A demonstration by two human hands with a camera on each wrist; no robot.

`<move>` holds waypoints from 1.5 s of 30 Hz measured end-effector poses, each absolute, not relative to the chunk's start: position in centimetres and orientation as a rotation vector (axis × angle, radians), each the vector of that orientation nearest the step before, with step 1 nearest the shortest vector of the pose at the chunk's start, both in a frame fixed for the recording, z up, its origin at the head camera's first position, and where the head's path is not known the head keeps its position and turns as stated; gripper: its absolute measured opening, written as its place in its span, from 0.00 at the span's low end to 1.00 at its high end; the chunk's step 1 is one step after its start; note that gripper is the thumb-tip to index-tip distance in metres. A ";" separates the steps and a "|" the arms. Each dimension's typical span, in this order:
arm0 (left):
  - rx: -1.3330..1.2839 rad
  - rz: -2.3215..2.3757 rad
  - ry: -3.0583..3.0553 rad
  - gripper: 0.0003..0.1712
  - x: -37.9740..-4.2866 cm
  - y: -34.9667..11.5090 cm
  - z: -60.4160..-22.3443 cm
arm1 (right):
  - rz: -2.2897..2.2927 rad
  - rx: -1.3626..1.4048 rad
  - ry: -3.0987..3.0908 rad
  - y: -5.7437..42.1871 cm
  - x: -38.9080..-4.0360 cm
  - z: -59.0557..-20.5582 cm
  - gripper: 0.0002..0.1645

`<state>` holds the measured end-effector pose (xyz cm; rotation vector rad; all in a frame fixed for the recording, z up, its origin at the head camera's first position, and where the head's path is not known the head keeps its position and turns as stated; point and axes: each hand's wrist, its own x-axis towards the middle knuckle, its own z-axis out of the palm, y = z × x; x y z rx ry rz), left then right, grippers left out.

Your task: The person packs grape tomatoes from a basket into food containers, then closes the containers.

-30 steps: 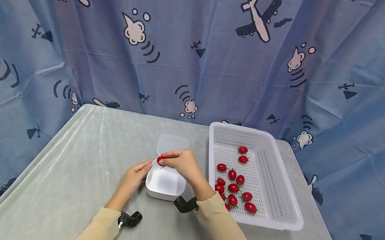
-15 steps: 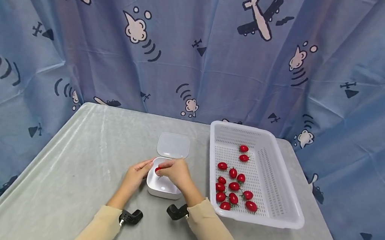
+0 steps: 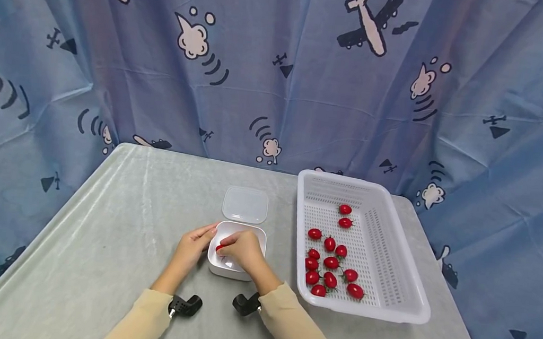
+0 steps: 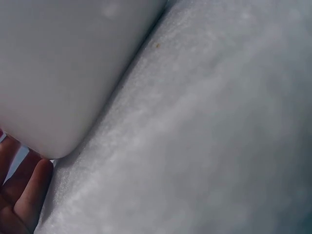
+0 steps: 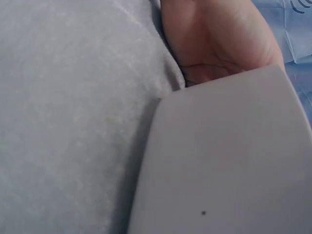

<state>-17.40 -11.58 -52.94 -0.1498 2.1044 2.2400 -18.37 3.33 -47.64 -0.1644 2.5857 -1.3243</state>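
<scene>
A small white box (image 3: 230, 273) with rounded corners stands upright on the table, its top uncovered. My left hand (image 3: 190, 247) rests against its left back corner, fingers fairly straight. In the left wrist view, those fingertips (image 4: 43, 170) touch the box's lower corner. Reaching inside over the rim, my right hand (image 3: 245, 248) pinches a red cherry tomato (image 3: 219, 247) near the left inner wall. In the right wrist view the box wall (image 5: 224, 151) hides the fingertips and the tomato. Several more cherry tomatoes (image 3: 331, 262) lie in a white perforated basket (image 3: 420, 309) on the right.
A translucent lid (image 3: 245, 204) lies flat just behind the box. The table (image 3: 103, 241) is covered with pale grey cloth, and a blue curtain (image 3: 240, 82) with airplane prints hangs behind it. Each wrist wears a black camera mount (image 3: 185, 305).
My right hand has lowered the tomato from above the box's back left rim down into the box, coming toward me. The left hand has stayed at the corner.
</scene>
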 end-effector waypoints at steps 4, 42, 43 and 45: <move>-0.141 2.235 2.114 0.22 -17.4 -11.5 -52.9 | -1.308 -0.170 2.585 3.3 -18.4 -47.8 0.10; -0.169 2.213 2.137 0.23 -17.4 -11.6 -53.0 | -1.656 -0.187 2.385 6.8 -16.1 -39.8 0.14; -0.172 2.212 2.141 0.23 -17.4 -11.6 -53.1 | -1.664 -0.172 2.385 7.1 -16.2 -39.3 0.14; -0.169 2.207 2.158 0.23 -17.4 -11.7 -53.2 | -1.686 -0.139 2.392 7.8 -16.3 -38.3 0.13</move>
